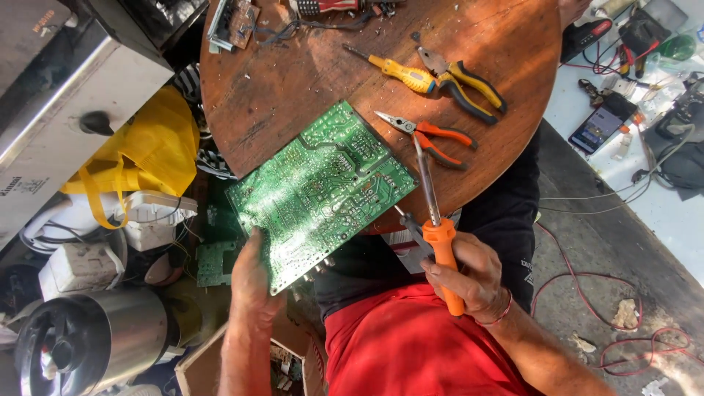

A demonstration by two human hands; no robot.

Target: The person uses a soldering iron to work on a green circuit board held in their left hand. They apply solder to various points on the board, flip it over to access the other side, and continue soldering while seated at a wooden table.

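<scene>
We are gripping the near corner of a green circuit board [323,191] with our left hand [253,282], fingers closed around its edge, so the board is lying solder side up and tilted, partly resting on the round wooden tabletop [293,81] and partly hanging over its near rim. Our right hand [469,275] is wrapping tightly around the orange handle of a soldering iron [436,220], whose metal shaft is pointing up and away from us, its tip sitting just beside the board's right corner; a second thin metal tool is also poking out of that fist toward the board, though we cannot tell what it is. Just beyond the iron's tip, orange-handled needle-nose pliers [429,136] are lying on the tabletop, and farther up we are seeing a yellow-handled screwdriver [396,71] next to pliers with yellow and black grips [466,84]. At the far edge of the tabletop a small brown circuit board with wires [242,22] is resting. Below the tabletop to our left, a yellow bag [150,150] and a steel kettle [92,345] are sitting among clutter. To our right, a phone [601,125] is lying on a pale surface, and red wire [579,286] is trailing across the floor.
</scene>
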